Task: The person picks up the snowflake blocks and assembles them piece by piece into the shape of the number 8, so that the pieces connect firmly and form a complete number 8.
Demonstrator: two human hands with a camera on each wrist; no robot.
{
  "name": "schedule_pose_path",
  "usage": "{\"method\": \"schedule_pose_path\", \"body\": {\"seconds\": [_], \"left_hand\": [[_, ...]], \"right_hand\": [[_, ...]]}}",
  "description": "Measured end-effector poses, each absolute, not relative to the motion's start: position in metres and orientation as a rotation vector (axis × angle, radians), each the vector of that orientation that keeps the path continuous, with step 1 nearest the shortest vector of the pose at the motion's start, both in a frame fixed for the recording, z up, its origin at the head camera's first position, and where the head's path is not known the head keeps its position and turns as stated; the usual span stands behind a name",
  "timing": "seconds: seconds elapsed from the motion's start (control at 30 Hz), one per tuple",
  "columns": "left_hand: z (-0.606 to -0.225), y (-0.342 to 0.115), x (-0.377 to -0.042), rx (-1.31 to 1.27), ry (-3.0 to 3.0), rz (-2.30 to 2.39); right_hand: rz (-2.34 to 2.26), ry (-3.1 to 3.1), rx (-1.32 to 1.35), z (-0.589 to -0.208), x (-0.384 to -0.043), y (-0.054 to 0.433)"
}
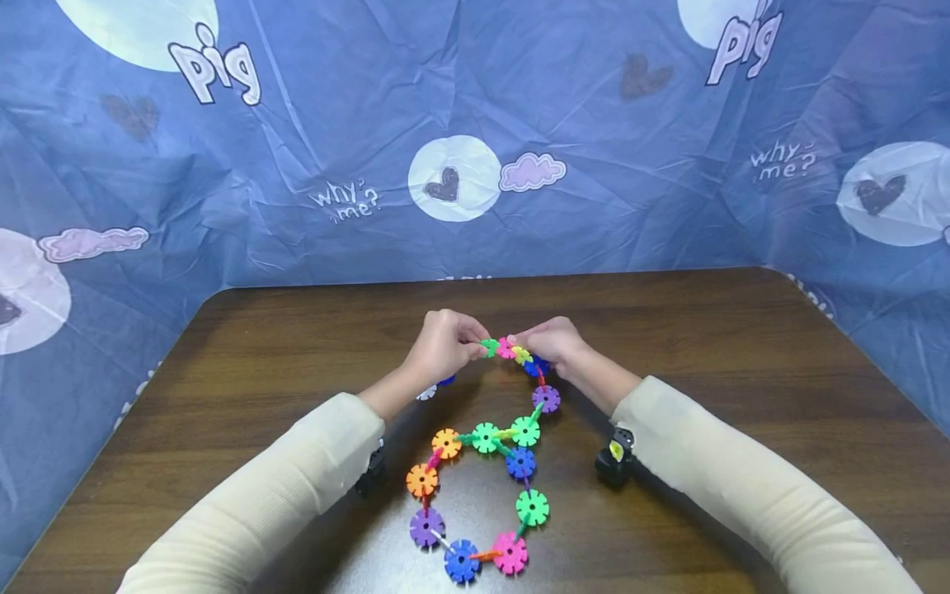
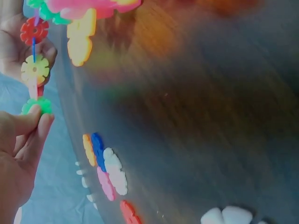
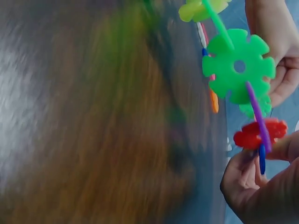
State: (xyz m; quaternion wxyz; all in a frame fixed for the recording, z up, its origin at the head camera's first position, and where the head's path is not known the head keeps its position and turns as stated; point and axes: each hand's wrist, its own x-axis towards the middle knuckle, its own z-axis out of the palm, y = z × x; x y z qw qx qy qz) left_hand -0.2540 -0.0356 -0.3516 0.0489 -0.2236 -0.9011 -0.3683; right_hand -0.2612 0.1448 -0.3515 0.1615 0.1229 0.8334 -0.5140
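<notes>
A chain of notched plastic interlocking discs rises from the table between the two hands. My left hand (image 1: 445,340) pinches a green disc (image 2: 36,106) at its raised end between thumb and fingertips. A yellow disc (image 2: 35,70) and a red disc (image 2: 34,31) follow along the chain, with edge-on discs slotted between them. My right hand (image 1: 555,341) grips the chain just beside, its fingers around the part below the red disc (image 3: 261,133) in the right wrist view. A large green disc (image 3: 239,66) hangs close above that hand. Exactly which disc its fingertips pinch is hidden.
Nearer me on the brown table (image 1: 297,330), the chain continues into a closed ring, with an orange disc (image 1: 421,479) and a pink disc (image 1: 510,553). Loose discs, including a white disc (image 2: 115,171), lie beyond my left wrist. A blue printed cloth (image 1: 334,124) hangs behind the table.
</notes>
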Motion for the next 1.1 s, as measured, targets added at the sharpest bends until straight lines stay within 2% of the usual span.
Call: {"method": "schedule_pose_path", "body": {"seconds": [0.27, 0.57, 0.87, 1.1], "left_hand": [[-0.355, -0.036, -0.249, -0.618, -2.661, -1.128], [-0.362, -0.044, -0.247, -0.576, -2.678, -1.096], [-0.360, -0.049, -0.248, -0.629, -2.675, -1.128], [-0.366, -0.051, -0.242, -0.540, -2.620, -1.226]], "right_hand": [[-1.491, 2.493, 0.458, -0.352, -0.257, 0.130], [-1.449, 2.538, 0.444, -0.359, -0.258, 0.117], [-1.629, 2.273, 0.520, -0.363, -0.259, 0.114], [-1.402, 2.541, 0.467, -0.354, -0.254, 0.107]]}}
